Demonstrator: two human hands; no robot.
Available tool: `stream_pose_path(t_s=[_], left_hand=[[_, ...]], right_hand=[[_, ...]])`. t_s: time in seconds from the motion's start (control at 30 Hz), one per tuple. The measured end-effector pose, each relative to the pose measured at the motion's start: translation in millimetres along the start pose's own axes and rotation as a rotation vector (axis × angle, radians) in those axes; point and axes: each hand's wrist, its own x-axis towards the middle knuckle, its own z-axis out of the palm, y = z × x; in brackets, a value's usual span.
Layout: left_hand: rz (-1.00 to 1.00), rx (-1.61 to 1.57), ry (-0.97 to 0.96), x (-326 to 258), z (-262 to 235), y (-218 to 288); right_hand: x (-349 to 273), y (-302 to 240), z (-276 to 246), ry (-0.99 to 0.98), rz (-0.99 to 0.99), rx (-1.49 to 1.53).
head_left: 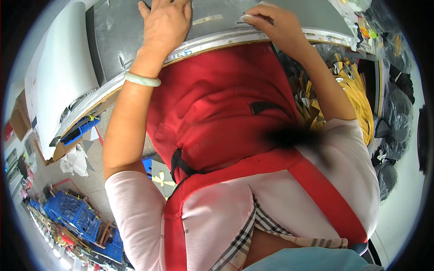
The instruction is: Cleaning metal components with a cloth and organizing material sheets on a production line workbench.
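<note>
My left hand [166, 25] lies palm down on a dark grey work surface [120, 31], its thumb spread to the side. The fingertips run out of the picture at the top. A pale bangle circles that wrist. Farther right, my right hand [278, 21] is closed in a pinch near the front edge of the surface. A small whitish bit [246, 17] shows at its fingertips, too small to name. Between the hands, a beige strip of tape [207, 19] is stuck to the grey surface.
A large white roll of sheet material [68, 58] lies at the left end. Under the right side hang yellow and grey strips [355, 90]. Black plastic bags [398, 113] crowd the far right. Blue crates [74, 212] stand on the floor at lower left.
</note>
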Motion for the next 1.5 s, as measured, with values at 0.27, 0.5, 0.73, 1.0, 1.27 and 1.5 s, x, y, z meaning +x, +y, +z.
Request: stream_pose_path(t_s=[0.27,0.5,0.73,1.0,1.27,1.5], left_hand=[[-0.016,0.009,-0.037,-1,-6,2],[0.003,0.005,0.000,0,-3,-1],[0.027,0.018,-0.006,2,3,-11],[0.073,0.017,0.074,-7,25,-19],[0.034,0.008,0.034,-6,19,-16],[0.046,0.005,0.065,-6,22,-19]], right_hand=[[2,-1,-5,0.008,-0.084,-0.061],[5,-7,11,0.104,0.252,0.027],[29,-9,-29,-0.265,0.197,0.213],[134,43,-7,0.240,0.008,-0.011],[195,61,0,0.175,-0.235,-0.137],[202,48,-2,0.152,-0.283,-0.424]])
